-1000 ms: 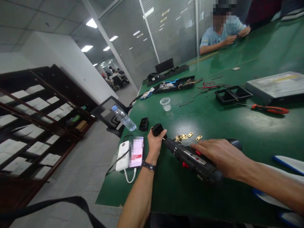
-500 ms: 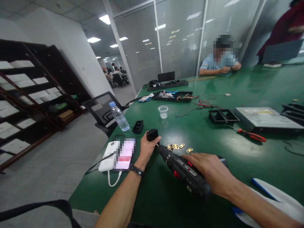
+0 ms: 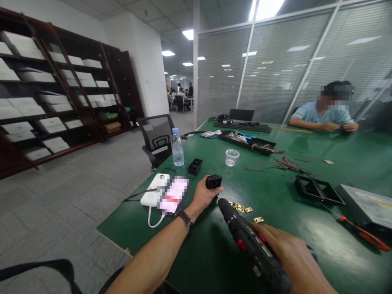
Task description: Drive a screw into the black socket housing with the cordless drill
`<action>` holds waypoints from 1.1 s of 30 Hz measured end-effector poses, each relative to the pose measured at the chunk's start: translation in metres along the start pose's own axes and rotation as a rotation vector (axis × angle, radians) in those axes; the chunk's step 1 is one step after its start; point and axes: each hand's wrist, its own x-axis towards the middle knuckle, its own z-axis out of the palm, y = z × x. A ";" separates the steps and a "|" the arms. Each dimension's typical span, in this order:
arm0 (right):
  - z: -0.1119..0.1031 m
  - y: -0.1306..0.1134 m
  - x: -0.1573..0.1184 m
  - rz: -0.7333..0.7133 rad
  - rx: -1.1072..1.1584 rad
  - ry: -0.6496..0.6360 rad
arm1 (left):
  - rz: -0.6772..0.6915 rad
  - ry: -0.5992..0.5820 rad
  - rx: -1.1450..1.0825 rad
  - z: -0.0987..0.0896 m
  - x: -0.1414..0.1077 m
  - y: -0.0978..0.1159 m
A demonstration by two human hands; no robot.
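On the green table [image 3: 275, 196], a small black part [image 3: 213, 181] is pinched in the left hand [image 3: 204, 196] and the electric screwdriver [image 3: 251, 245] is fully gripped by the right hand [image 3: 294, 261]; with only 1 fingertip pinch steadying it, the part could be spun loose by the bit.

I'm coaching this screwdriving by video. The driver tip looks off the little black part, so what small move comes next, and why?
Probably bring the electric screwdriver in the right hand forward and left until its tip meets the small black part. The left hand holds that part just above the green table, and a visible gap separates tip and part. The brass pieces lie beside the tip.
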 end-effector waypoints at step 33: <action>0.008 0.007 -0.002 -0.026 -0.025 -0.001 | -0.011 0.000 0.006 0.001 0.002 -0.004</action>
